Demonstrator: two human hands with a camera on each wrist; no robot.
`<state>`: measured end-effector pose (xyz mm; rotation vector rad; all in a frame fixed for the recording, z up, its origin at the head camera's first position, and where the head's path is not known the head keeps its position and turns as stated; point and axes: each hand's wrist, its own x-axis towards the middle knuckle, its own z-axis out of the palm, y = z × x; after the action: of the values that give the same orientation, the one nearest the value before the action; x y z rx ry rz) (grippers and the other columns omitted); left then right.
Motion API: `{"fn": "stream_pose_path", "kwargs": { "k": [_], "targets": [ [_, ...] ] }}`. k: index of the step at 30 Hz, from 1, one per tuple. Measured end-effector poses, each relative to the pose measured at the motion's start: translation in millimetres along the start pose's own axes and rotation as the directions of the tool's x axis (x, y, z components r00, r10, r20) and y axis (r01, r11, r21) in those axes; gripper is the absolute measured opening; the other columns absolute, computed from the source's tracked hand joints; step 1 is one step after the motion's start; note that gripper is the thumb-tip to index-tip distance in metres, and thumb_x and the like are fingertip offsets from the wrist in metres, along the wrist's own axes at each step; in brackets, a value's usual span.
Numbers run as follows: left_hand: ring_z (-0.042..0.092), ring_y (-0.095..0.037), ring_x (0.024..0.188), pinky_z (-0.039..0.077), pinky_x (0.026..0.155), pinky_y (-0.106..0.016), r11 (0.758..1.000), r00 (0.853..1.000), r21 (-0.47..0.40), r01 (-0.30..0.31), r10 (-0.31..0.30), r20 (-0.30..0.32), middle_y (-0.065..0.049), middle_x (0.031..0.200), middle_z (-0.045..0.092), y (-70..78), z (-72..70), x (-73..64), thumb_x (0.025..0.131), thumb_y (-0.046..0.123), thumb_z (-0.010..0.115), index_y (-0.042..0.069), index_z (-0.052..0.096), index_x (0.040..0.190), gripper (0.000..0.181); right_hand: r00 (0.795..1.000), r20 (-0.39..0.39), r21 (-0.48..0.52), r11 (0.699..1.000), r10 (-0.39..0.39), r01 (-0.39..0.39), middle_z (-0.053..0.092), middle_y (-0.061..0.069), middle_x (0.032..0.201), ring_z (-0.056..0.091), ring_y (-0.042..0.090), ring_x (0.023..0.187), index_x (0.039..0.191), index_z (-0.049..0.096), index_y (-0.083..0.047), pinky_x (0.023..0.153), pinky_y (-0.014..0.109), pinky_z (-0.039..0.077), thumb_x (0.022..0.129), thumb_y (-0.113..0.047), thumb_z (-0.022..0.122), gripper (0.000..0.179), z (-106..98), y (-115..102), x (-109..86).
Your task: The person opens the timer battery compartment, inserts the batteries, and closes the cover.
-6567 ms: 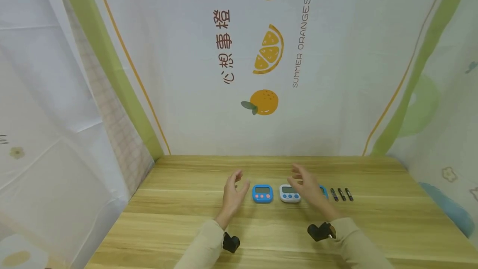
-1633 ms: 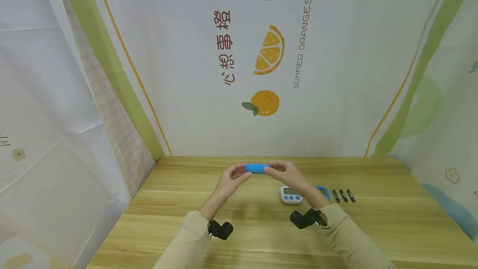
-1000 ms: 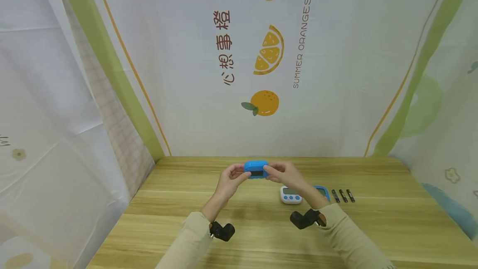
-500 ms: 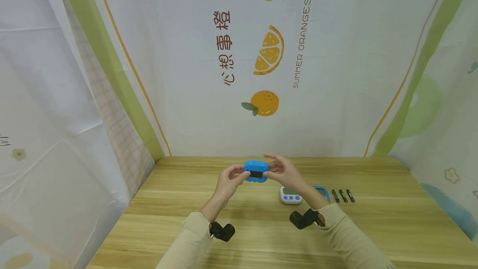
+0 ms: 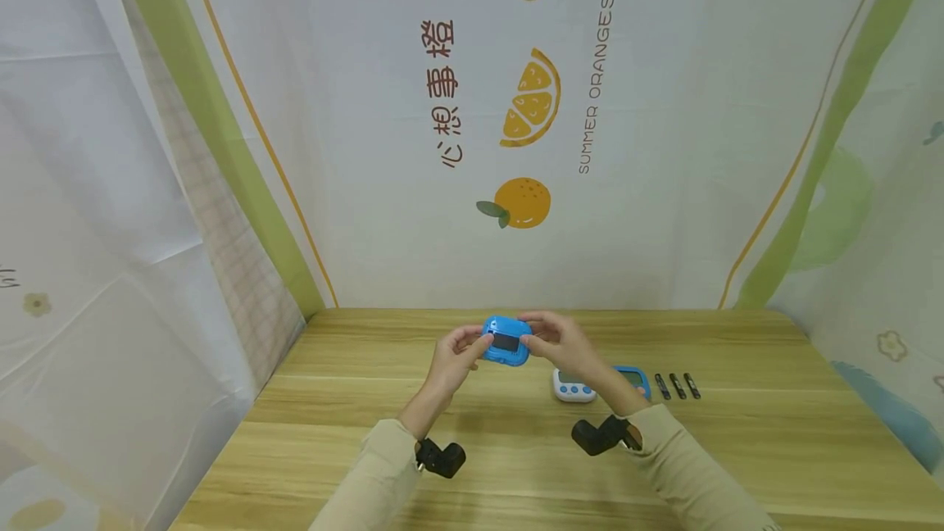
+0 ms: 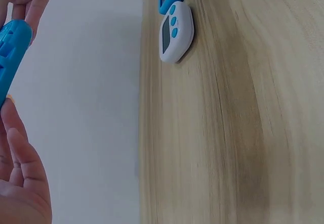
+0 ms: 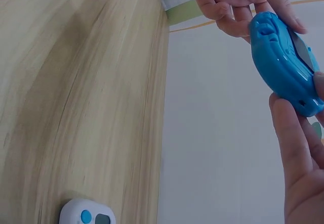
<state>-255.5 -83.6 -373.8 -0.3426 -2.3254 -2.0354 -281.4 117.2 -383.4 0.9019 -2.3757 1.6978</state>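
Observation:
A blue digital timer (image 5: 507,326) is held up above the table, its back with a dark rectangular panel turned to the head view. My left hand (image 5: 451,363) pinches its left end, the thumb on the back. At the other end my right hand (image 5: 569,348) grips it between thumb and fingers. In the right wrist view the glossy rounded edge of the timer (image 7: 283,64) shows, with fingers at both ends. The left wrist view catches only part of the timer (image 6: 12,47). Its screen and buttons face away.
A white timer (image 5: 571,388) with blue buttons lies on the wooden table (image 5: 516,465), right of the held one. Partly behind my right wrist lies a second blue timer (image 5: 634,375). Three small dark batteries (image 5: 678,386) lie in a row farther right. A printed curtain (image 5: 369,228) hangs behind.
The blue timer was lying screen up on the table; both hands have since raised it and tipped its back into view. My right index finger, lifted half a second ago, is down at the timer's edge.

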Motion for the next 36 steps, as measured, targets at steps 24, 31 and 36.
{"fn": "stream_pose_path", "kwargs": {
  "k": [24, 31, 36],
  "targets": [
    [0.054, -0.028, 0.103, 0.044, 0.088, -0.038, 0.963, 0.989, -0.264, 0.047, -0.008, 0.147, -0.026, 0.116, 0.049, -14.6, 10.5, 9.9, 0.092, 0.010, 0.049, -0.012, 0.037, 0.124, 0.040, 0.969, -0.161, 0.232, 0.961, 0.189, -0.149, 0.053, 0.021, 0.099, 0.059, 0.027, 0.090, 0.116, 0.044, 0.004, 0.076, 0.037, 0.051, 0.086, -0.007, 0.057, 0.034, 8.8, -4.3, 0.8],
    [0.054, -0.026, 0.103, 0.043, 0.089, -0.035, 0.968, 0.993, -0.243, 0.062, -0.035, 0.112, -0.025, 0.117, 0.048, -2.2, 7.0, 5.1, 0.092, 0.012, 0.048, -0.011, 0.036, 0.125, 0.042, 0.968, -0.141, 0.245, 0.955, 0.207, -0.169, 0.058, 0.020, 0.096, 0.061, 0.029, 0.086, 0.110, 0.044, 0.005, 0.076, 0.038, 0.051, 0.081, -0.004, 0.063, 0.036, 14.0, 0.3, -0.9],
    [0.056, -0.019, 0.097, 0.046, 0.086, -0.030, 0.969, 0.997, -0.238, 0.062, -0.048, 0.065, -0.023, 0.115, 0.049, 0.5, 4.3, 6.0, 0.092, 0.015, 0.048, -0.009, 0.036, 0.127, 0.044, 0.976, -0.112, 0.210, 0.964, 0.189, -0.162, 0.061, 0.022, 0.096, 0.062, 0.031, 0.084, 0.108, 0.043, 0.005, 0.074, 0.035, 0.052, 0.080, -0.005, 0.064, 0.037, 19.3, 2.3, -3.4]
  ]
}}
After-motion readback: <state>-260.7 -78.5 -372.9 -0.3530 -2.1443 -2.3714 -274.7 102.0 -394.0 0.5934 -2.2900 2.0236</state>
